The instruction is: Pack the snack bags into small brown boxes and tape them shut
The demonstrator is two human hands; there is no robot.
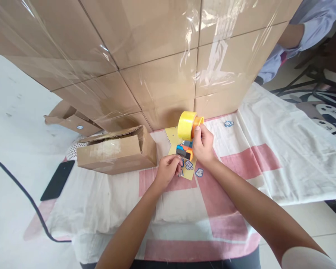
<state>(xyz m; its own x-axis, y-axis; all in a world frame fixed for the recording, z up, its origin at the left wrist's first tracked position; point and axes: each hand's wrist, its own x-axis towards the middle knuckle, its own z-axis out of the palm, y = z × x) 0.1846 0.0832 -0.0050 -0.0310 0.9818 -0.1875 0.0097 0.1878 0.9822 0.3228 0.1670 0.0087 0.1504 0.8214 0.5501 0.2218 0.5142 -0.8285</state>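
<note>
My right hand [203,144] grips an orange tape dispenser [186,149] that carries a yellow roll of tape [187,125]. My left hand [168,168] pinches the loose end of the tape just below the dispenser. Both hands hover over a yellow sticker sheet [174,139] that lies on a white and pink cloth [268,149].
A small cardboard box [116,151] lies on its side left of my hands. Behind stands a wall of stacked cartons wrapped in clear film [145,48]. A black phone [58,180] and a dark cable [19,186] lie at the left. Another person's sleeve [308,26] shows top right.
</note>
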